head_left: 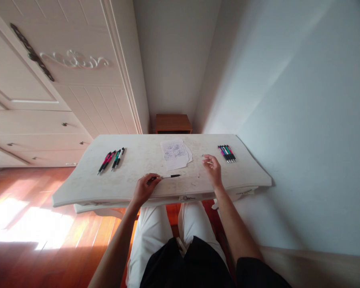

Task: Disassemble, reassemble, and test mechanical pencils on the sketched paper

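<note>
My left hand (145,187) rests near the front edge of a white table (87,188), fingers closed on the rear end of a black and white pen (170,176) that lies pointing right. My right hand (213,168) rests on the table to the right, fingers pinched on something small I cannot make out. A scribbled sheet of paper (176,154) lies beyond and between both hands. Several coloured pens (227,153) lie in a tight row right of my right hand. Another group of pens (111,160), red, green and white, lies at the left.
A white wardrobe with drawers (48,100) stands to the left. A small brown wooden cabinet (173,123) sits behind the table against the wall. A plain wall (303,120) runs along the right. The floor is reddish wood with a sunlit patch (27,224).
</note>
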